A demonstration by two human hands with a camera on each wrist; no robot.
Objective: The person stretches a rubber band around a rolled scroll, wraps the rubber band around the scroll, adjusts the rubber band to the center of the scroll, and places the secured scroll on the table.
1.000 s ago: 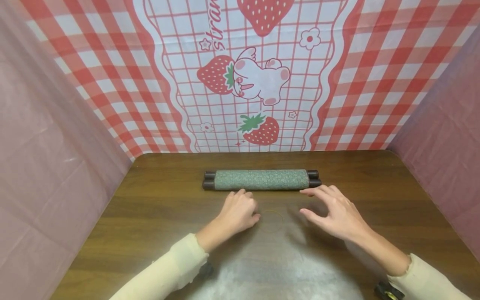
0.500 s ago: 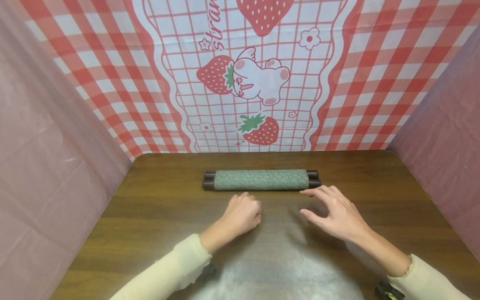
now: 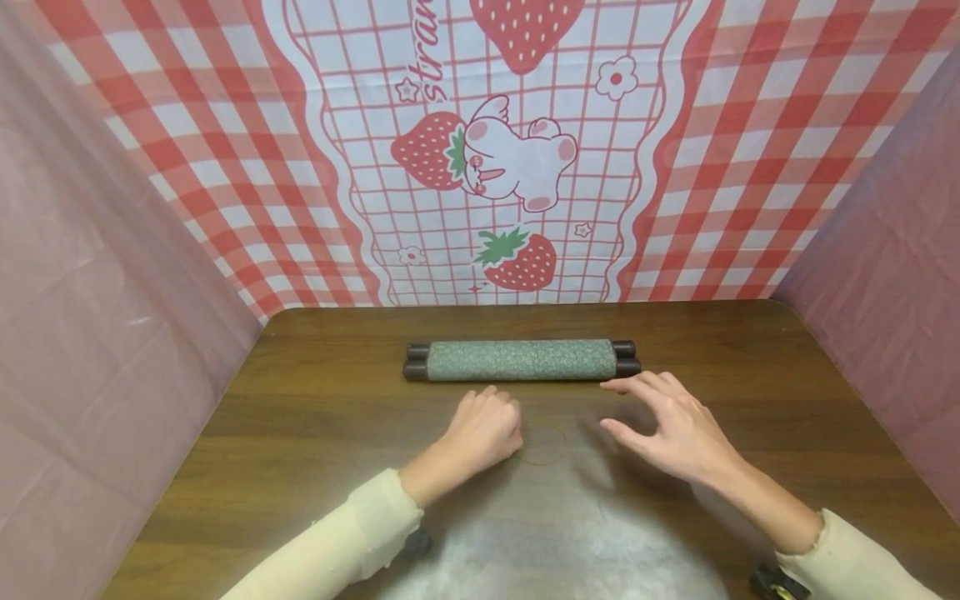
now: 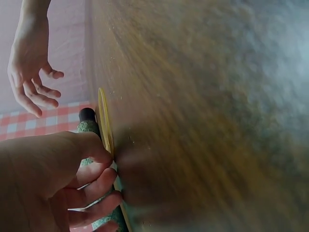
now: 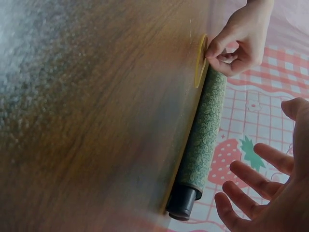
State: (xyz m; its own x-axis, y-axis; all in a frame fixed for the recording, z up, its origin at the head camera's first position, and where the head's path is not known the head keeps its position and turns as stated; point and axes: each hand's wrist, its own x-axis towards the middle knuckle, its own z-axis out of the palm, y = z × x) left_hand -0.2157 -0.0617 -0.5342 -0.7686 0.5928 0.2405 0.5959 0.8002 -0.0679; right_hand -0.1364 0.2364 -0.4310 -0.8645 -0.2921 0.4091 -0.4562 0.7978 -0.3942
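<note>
A thin yellow rubber band point(image 3: 564, 446) lies as a loop on the table, and my left hand point(image 3: 483, 429) pinches its near side between thumb and forefinger. The right wrist view shows that pinch on the rubber band point(image 5: 197, 67) most plainly. Behind both hands lies a rolled scroll point(image 3: 521, 360) in green patterned cloth, with dark roller ends sticking out at each side. My right hand point(image 3: 671, 427) hovers over the table to the right of the band, fingers spread and holding nothing. Its fingertips come near the scroll's right end without a clear touch.
The brown wooden table point(image 3: 315, 433) ends at a red-and-white checked cloth point(image 3: 757, 150) printed with strawberries. Pink cloth point(image 3: 885, 275) hangs on both sides. A small dark object point(image 3: 780, 582) shows beneath the right sleeve.
My left hand has shifted slightly to the right, and its thumb has drawn in against the forefinger at the rubber band's edge. The right hand and the scroll stay in place.
</note>
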